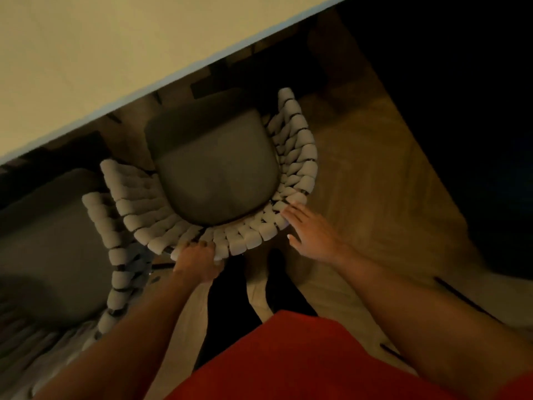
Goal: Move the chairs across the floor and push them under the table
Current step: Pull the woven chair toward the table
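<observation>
A chair [213,174] with a grey seat cushion and a curved back of pale woven rope stands in front of me, its front tucked just under the edge of the pale table [101,67]. My left hand [199,264] is shut on the lower rim of the chair's back. My right hand [311,232] lies flat with fingers spread against the right side of the back. A second chair [52,249] of the same kind stands to the left, close beside the first.
Wooden floor [375,183] stretches to the right of the chair. A dark area [476,140] fills the far right. My dark-socked feet [277,284] stand right behind the chair, and my red garment [288,365] fills the bottom of the view.
</observation>
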The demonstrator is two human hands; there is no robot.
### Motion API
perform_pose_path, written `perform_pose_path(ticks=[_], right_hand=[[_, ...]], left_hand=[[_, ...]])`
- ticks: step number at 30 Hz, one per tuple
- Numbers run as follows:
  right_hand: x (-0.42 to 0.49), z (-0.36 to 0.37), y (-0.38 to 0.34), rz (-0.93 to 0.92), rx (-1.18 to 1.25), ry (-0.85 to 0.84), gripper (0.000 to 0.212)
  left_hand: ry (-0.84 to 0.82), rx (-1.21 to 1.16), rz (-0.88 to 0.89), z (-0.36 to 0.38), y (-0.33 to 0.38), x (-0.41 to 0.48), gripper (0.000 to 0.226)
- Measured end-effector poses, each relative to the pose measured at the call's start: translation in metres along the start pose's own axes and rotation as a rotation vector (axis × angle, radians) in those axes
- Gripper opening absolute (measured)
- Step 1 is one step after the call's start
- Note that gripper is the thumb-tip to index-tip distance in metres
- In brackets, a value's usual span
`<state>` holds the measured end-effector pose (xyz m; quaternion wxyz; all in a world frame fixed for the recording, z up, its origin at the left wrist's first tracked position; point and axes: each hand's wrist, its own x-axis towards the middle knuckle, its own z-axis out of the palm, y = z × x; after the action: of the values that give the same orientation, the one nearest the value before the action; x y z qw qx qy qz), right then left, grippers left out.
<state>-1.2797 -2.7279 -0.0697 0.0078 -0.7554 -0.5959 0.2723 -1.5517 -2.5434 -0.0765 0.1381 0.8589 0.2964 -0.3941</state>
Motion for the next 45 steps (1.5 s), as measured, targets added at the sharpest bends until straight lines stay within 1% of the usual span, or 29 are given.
perform_pose_path(ticks=[2, 4, 5, 7, 8, 10, 12, 15, 19, 24, 26, 30, 34, 37, 38, 41, 42, 45], right_hand=[[-0.031, -0.001, -0.016, 0.182, 0.217, -0.055, 0.065], [-0.065, -0.003, -0.027, 0.393, 0.402, -0.088, 0.050], [-0.082, -0.003, -0.032, 0.501, 0.480, -0.100, 0.045], [-0.112, 0.001, -0.039, 0.679, 0.600, -0.138, 0.042], [-0.126, 0.003, -0.044, 0.749, 0.632, -0.129, 0.042], [-0.155, 0.013, -0.047, 0.899, 0.712, -0.056, 0.044], [-0.185, 0.030, -0.049, 1.014, 0.832, 0.049, 0.039], [-0.226, 0.048, -0.054, 1.168, 0.921, 0.201, 0.029], [-0.271, 0.069, -0.050, 1.315, 0.996, 0.330, 0.021], [-0.335, 0.104, -0.026, 1.523, 1.191, 0.480, 0.023], [-0.361, 0.118, -0.010, 1.588, 1.268, 0.548, 0.030], [-0.412, 0.136, 0.025, 1.667, 1.393, 0.624, 0.039], [-0.462, 0.147, 0.062, 1.717, 1.396, 0.712, 0.036], [-0.499, 0.144, 0.081, 1.754, 1.344, 0.789, 0.029], [-0.511, 0.143, 0.086, 1.763, 1.334, 0.827, 0.028], [-0.541, 0.145, 0.100, 1.797, 1.329, 0.881, 0.028], [-0.549, 0.147, 0.104, 1.805, 1.338, 0.895, 0.030], [-0.568, 0.156, 0.119, 1.829, 1.340, 0.939, 0.032]], left_hand=[[-0.092, 0.002, 0.027, -0.015, 0.001, -0.005, 0.071], [-0.190, 0.040, 0.096, -0.039, 0.004, -0.011, 0.070], [-0.219, 0.079, 0.141, -0.053, 0.007, -0.013, 0.066], [-0.225, 0.134, 0.226, -0.078, 0.016, -0.009, 0.057], [-0.221, 0.155, 0.272, -0.088, 0.022, -0.004, 0.054], [-0.222, 0.200, 0.356, -0.107, 0.039, 0.005, 0.047], [-0.217, 0.264, 0.454, -0.125, 0.069, 0.007, 0.041], [-0.213, 0.388, 0.608, -0.145, 0.127, 0.002, 0.043], [-0.233, 0.519, 0.731, -0.150, 0.205, -0.001, 0.043], [-0.254, 0.663, 0.816, -0.150, 0.320, -0.013, 0.035], [-0.231, 0.722, 0.845, -0.148, 0.372, -0.017, 0.036], [-0.237, 0.791, 0.874, -0.144, 0.470, -0.028, 0.034], [-0.235, 0.829, 0.975, -0.141, 0.565, -0.054, 0.031], [-0.237, 0.883, 1.059, -0.130, 0.628, -0.067, 0.018], [-0.249, 0.909, 1.083, -0.125, 0.647, -0.072, 0.018], [-0.285, 0.978, 1.146, -0.111, 0.700, -0.088, 0.034], [-0.303, 0.991, 1.162, -0.107, 0.716, -0.092, 0.034], [-0.333, 1.094, 1.230, -0.096, 0.761, -0.093, 0.018]])
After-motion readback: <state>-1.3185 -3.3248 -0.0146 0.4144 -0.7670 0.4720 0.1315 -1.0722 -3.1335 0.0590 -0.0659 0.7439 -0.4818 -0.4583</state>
